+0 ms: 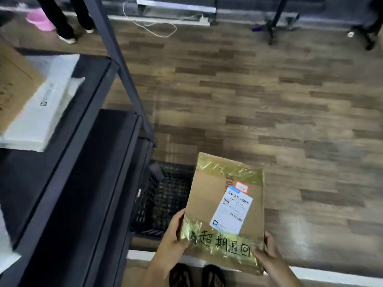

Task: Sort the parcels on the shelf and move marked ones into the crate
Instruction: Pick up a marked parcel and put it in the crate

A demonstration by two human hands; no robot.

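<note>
- Parcel (pixel 224 208), a flat cardboard box with shiny tape bands at both ends, a white shipping label and handwritten black characters on the near band, is up in the air in front of you, tilted slightly.
- Your left hand (pixel 173 235) clasps its near left edge, thumb on the taped face; your right hand (pixel 267 252) clasps the near right corner, fingers curled around the edge.
- The box's left edge overlaps the black mesh crate (pixel 163 195), which sits on the floor just beside the shelf's lower tiers.
- The black metal shelf (pixel 89 141) fills your left; a white parcel (pixel 41 104) and a brown carton (pixel 14 83) lie on an upper tier.
- To the right of the box the wood-pattern floor (pixel 290 100) lies open.
- Another person's legs (pixel 64 19) stand well apart, beyond the shelf post.
</note>
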